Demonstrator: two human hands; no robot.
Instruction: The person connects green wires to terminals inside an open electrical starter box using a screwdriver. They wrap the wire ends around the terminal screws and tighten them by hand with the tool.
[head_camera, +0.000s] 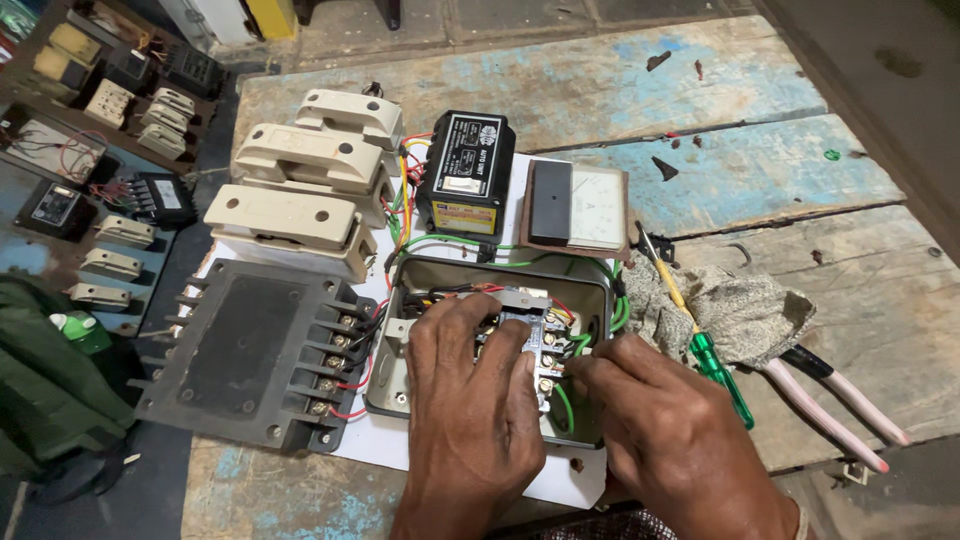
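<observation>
A grey metal box (420, 275) stands open on a white board (385, 445) and holds a contactor block (535, 330) with red and green wires. My left hand (470, 400) lies over the box's middle, its fingers pressed on the block. My right hand (670, 435) reaches in from the right, its fingertips pinching near a green wire (565, 405) at the block's right side. What the fingertips grip is hidden.
Left of the box sits a black finned unit (250, 350); behind it, three cream fuse holders (300, 185), a black relay box (465, 170) and a panel meter (580, 205). To the right lie a rag (745, 310), a green-handled screwdriver (715, 365) and pink-handled pliers (835, 400).
</observation>
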